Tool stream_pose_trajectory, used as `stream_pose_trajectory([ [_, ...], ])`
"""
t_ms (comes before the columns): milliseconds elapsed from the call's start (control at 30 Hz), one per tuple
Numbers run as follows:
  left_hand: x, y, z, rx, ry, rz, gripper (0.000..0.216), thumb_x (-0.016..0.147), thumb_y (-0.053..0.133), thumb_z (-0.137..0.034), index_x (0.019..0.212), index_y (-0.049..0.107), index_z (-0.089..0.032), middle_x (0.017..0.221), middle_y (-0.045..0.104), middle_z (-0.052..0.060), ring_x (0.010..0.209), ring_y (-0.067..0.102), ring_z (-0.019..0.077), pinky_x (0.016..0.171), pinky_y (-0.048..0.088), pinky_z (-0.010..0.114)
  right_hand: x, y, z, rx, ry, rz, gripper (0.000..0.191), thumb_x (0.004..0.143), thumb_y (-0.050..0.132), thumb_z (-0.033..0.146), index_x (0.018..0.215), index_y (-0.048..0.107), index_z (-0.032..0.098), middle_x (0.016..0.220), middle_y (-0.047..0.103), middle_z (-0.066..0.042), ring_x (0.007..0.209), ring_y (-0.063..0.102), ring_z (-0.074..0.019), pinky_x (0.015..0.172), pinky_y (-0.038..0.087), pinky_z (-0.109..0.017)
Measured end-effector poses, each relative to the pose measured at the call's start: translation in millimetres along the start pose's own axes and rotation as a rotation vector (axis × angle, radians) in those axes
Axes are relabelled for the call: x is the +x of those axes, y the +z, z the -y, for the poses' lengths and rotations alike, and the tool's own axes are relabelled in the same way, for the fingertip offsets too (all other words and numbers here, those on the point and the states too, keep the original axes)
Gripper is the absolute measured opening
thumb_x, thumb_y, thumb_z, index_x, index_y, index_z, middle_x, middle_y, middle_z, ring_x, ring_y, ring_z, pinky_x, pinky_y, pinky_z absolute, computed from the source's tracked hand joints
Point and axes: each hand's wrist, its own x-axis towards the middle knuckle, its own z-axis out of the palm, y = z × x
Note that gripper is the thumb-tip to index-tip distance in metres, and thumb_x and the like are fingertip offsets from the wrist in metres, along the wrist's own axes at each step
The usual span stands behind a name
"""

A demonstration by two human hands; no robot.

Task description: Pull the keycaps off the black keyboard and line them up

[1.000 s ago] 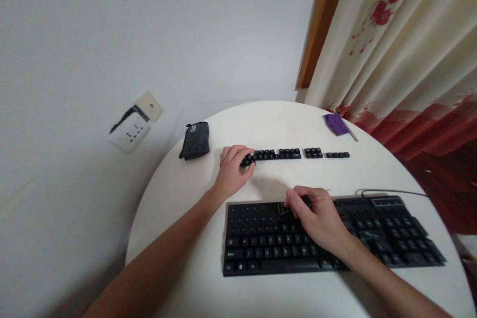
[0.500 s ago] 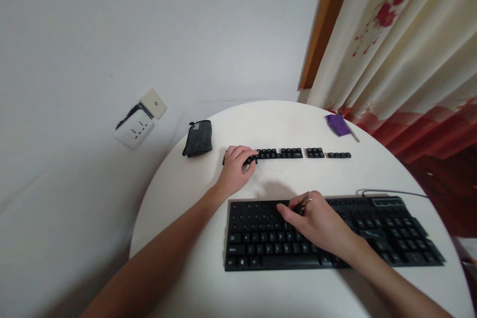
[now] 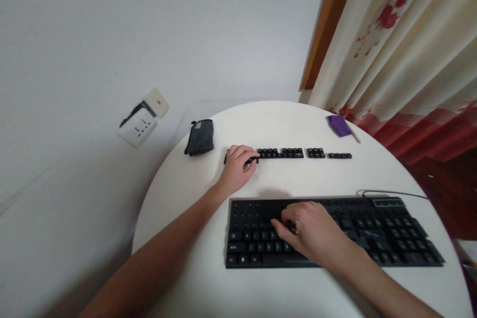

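No lettering can be read: white legends on the black corded computer keyboard (image 3: 372, 238) and on the loose black keycaps (image 3: 298, 153) are too small and blurred. A pale tag on the dark grey fabric pouch (image 3: 200, 137) is likewise illegible, and the white wall socket (image 3: 138, 125) shows no readable marking.

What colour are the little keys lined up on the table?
Black; the loose keys show clearly in the head view.

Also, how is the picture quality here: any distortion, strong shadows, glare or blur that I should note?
Head view: wide-angle distortion seems to slant the wooden frame; the light is soft and even, with no glare on the white table; only a faint shadow lies on the table just beyond the keyboard; the right hand looks slightly soft, and the key legends are mostly unreadable.
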Motion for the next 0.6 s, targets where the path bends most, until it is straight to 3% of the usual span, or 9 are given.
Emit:
stream_pose_trajectory([
  [167,0,-1,0,-0.011,0.018,-0.020,0.018,0.089,0.057,-0.014,0.099,0.069,-0.022,0.103,0.065,0.004,0.102,0.053,0.0207,0.093,0.042,0.039,7,-5,-18,0.354,0.053,0.123,0.028,0.088,0.053,0.024,0.060,0.050,0.020,0.055,0.050,0.003,0.054,0.044,-0.0111,0.054,0.031,-0.025],
  [300,0,-1,0,-0.026,0.034,-0.031,0.018,0.089,0.058,-0.013,0.099,0.069,-0.022,0.102,0.066,0.004,0.101,0.054,0.0202,0.093,0.043,0.040,11,-2,-28,0.531,0.068,0.122,0.023,0.083,0.052,0.019,0.060,0.051,0.019,0.056,0.048,0.003,0.057,0.045,-0.0112,0.055,0.035,-0.023],
  [500,0,-3,-3,-0.065,0.049,-0.038,0.016,0.090,0.056,-0.015,0.096,0.069,-0.022,0.100,0.067,0.004,0.100,0.056,0.0201,0.092,0.044,0.040,16,-2,-35,0.793,0.237,0.235,0.028,0.088,0.046,0.022,0.063,0.055,0.018,0.048,0.046,0.006,0.040,0.039,-0.0074,0.043,0.032,-0.019],
  [600,-1,-8,-13,-0.156,0.076,0.010,0.016,0.092,0.055,-0.016,0.097,0.069,-0.021,0.098,0.068,0.005,0.097,0.059,0.0194,0.092,0.046,0.040,17,-3,-34,0.869,0.243,0.129,0.030,0.091,0.047,0.028,0.064,0.056,0.017,0.049,0.048,0.005,0.039,0.040,-0.0075,0.040,0.031,-0.019],
])
